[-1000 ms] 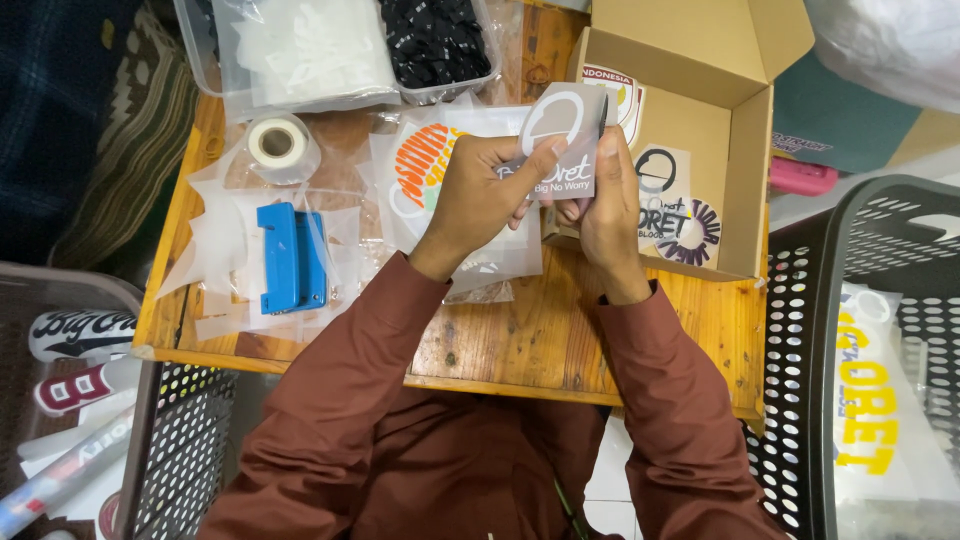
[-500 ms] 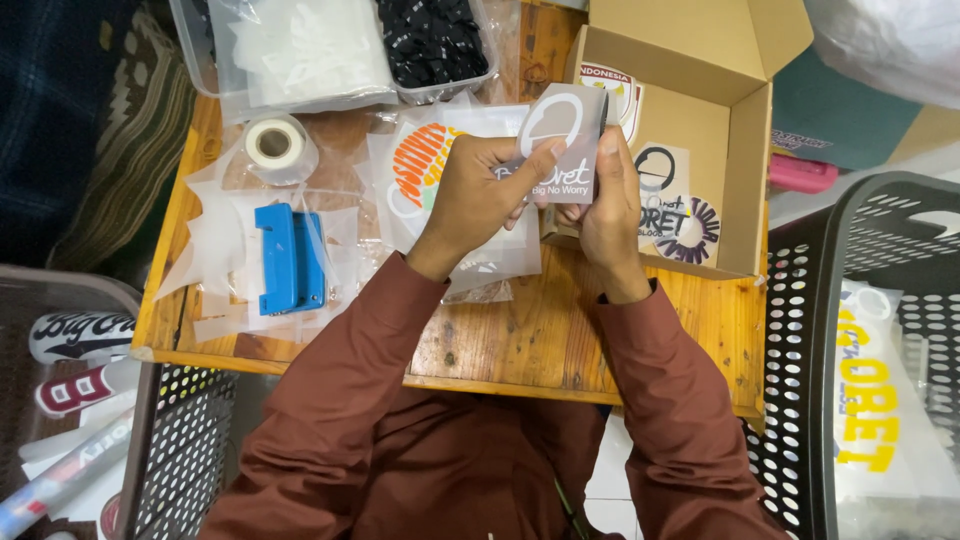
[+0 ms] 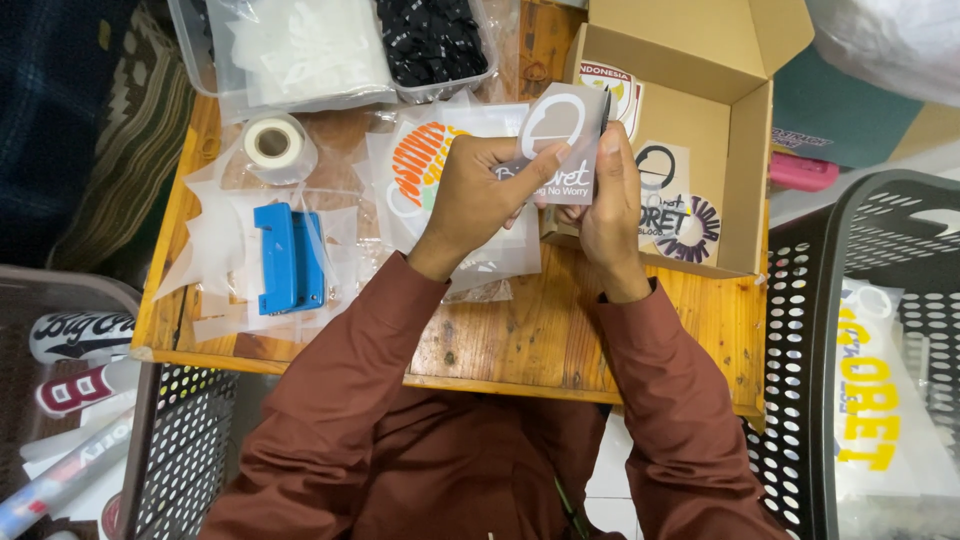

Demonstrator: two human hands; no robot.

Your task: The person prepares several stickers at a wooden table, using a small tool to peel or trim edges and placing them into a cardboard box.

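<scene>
- Grey sticker sheet (image 3: 563,140) is held upright above the counter (image 3: 520,330), just in front of the open cardboard box (image 3: 745,150).
- Left hand (image 3: 478,195): grip closed on the sheet's lower left, thumb laid across its face.
- Right hand (image 3: 612,205): grip closed on the sheet's right edge, fingers hidden behind it.
- Step judged: sheet being handled at the edge, possibly backing being separated; a steady pinch on one corner would be called for.
- Cardboard box: stickers are laid flat on its floor.
- Clear tray (image 3: 300,50): white pieces in bags; neighbouring tray (image 3: 435,40): black pieces.
- Black basket (image 3: 880,330) at right: a bagged item with yellow print.
- Blue tool (image 3: 288,258) and tape roll (image 3: 273,143) lie at left.
</scene>
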